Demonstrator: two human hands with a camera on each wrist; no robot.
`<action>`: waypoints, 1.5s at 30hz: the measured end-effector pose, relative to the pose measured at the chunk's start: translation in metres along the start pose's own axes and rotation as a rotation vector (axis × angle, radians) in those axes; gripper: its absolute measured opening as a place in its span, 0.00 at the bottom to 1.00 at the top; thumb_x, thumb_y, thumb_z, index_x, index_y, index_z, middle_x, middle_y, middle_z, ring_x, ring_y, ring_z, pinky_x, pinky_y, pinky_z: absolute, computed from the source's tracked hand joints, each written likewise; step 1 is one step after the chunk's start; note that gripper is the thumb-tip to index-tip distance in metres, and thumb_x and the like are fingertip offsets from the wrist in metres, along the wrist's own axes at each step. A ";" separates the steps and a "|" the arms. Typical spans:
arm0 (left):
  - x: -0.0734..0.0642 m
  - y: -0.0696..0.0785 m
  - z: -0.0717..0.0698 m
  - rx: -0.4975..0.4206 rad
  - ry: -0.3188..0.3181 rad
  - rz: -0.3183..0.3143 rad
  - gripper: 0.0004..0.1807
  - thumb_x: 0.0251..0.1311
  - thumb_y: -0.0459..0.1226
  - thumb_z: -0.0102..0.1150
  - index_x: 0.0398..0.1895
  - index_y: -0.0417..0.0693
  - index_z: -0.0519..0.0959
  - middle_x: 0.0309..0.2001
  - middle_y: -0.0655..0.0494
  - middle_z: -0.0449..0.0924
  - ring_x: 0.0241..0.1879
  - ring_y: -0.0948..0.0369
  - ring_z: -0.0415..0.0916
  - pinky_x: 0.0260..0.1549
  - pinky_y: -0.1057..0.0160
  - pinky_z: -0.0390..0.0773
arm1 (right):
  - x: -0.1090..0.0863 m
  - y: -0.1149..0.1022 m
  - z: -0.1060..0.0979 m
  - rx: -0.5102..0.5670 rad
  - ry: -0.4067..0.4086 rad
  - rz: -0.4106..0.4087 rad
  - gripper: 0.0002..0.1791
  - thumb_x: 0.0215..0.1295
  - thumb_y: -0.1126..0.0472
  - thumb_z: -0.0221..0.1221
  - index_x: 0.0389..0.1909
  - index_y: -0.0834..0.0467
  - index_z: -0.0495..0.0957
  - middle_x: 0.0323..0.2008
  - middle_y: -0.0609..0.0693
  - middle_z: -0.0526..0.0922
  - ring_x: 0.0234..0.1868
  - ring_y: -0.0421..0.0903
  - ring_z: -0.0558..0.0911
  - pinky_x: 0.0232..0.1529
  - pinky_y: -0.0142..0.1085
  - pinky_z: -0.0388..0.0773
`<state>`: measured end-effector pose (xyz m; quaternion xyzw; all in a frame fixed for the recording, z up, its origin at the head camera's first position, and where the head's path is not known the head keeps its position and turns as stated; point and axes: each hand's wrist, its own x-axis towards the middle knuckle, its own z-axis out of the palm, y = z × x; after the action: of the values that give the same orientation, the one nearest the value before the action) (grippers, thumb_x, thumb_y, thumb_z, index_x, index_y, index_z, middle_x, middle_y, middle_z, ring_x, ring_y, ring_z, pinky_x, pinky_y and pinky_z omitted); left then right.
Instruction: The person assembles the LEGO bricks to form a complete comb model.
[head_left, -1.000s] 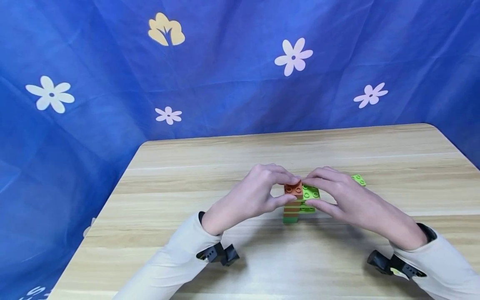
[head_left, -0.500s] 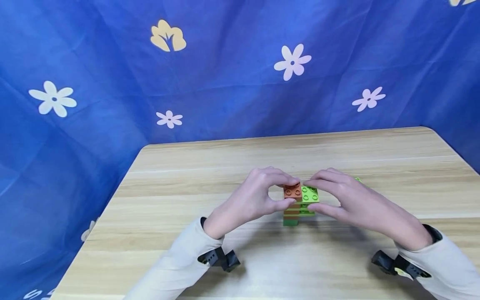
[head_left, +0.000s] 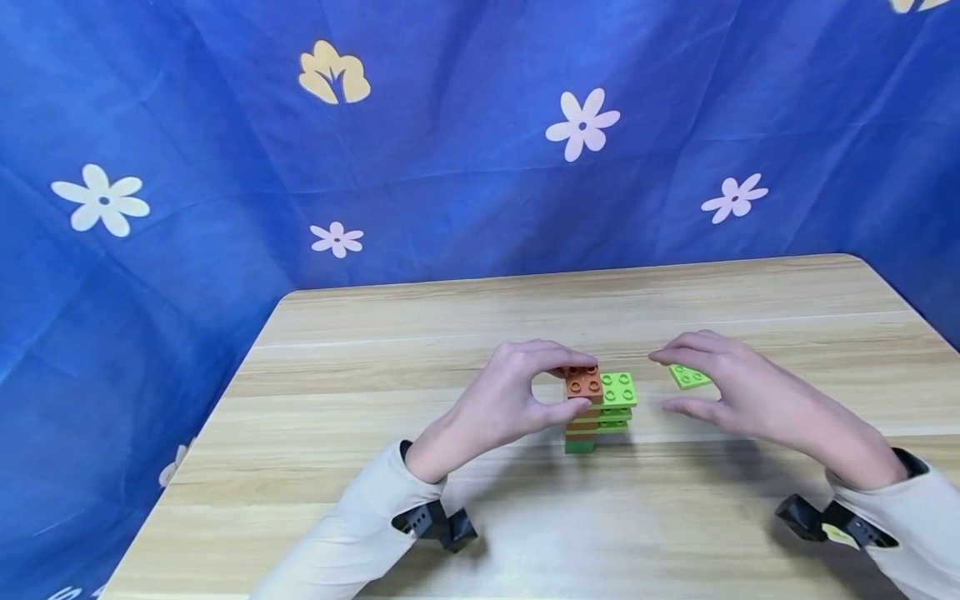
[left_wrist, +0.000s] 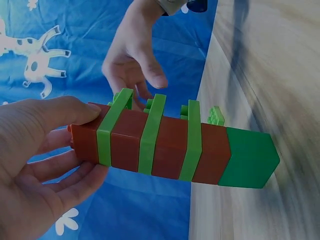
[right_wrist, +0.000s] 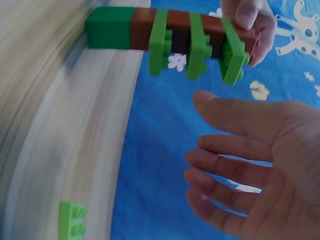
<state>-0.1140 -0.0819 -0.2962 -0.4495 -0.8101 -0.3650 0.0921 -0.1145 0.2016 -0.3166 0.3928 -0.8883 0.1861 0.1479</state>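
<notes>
A tower of toy building bricks (left_wrist: pixel 170 142) stands upright on the table, with a dark green brick (left_wrist: pixel 248 157) at its foot. Above that, brown bricks alternate with thin lime green plates (head_left: pixel 618 390) that jut out to the right. My left hand (head_left: pixel 525 387) pinches the brown top brick (head_left: pixel 584 383) between thumb and fingers. Apart from the tower, to its right, my right hand (head_left: pixel 738 387) holds nothing, its fingers loosely bent and the thumb spread. Partly behind that hand, a loose lime green plate (head_left: pixel 686 377) lies on the table.
The wooden table (head_left: pixel 420 333) has its far edge against a blue cloth (head_left: pixel 450 167) printed with pale flowers. Black wrist cameras are strapped at both cuffs, the right one (head_left: pixel 802 517) close above the tabletop.
My right hand has let go of the tower's lime green top plate and moved right, over toward the loose plate. The left hand keeps its grip on the top brick.
</notes>
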 end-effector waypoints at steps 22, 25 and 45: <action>-0.010 -0.002 -0.002 0.013 0.021 -0.075 0.22 0.51 0.36 0.71 0.49 0.36 0.80 0.45 0.49 0.84 0.40 0.59 0.82 0.44 0.71 0.78 | -0.023 0.051 0.017 -0.075 -0.024 0.108 0.26 0.41 0.72 0.73 0.47 0.67 0.80 0.42 0.59 0.81 0.44 0.59 0.80 0.44 0.53 0.79; -0.012 -0.002 -0.002 0.016 0.023 -0.089 0.22 0.51 0.36 0.71 0.49 0.36 0.80 0.44 0.49 0.84 0.39 0.59 0.82 0.43 0.71 0.79 | -0.024 0.055 0.020 -0.078 -0.039 0.129 0.25 0.41 0.73 0.72 0.46 0.68 0.80 0.43 0.61 0.81 0.45 0.61 0.80 0.44 0.55 0.79; -0.010 -0.005 0.001 0.035 0.034 -0.106 0.21 0.52 0.37 0.71 0.48 0.37 0.81 0.43 0.49 0.85 0.38 0.60 0.82 0.41 0.71 0.80 | -0.028 0.082 0.037 -0.065 -0.082 0.192 0.23 0.45 0.72 0.71 0.45 0.70 0.80 0.42 0.64 0.81 0.44 0.62 0.80 0.45 0.56 0.78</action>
<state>-0.1119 -0.0894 -0.3036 -0.3980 -0.8373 -0.3628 0.0945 -0.1619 0.2542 -0.3787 0.3083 -0.9327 0.1544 0.1058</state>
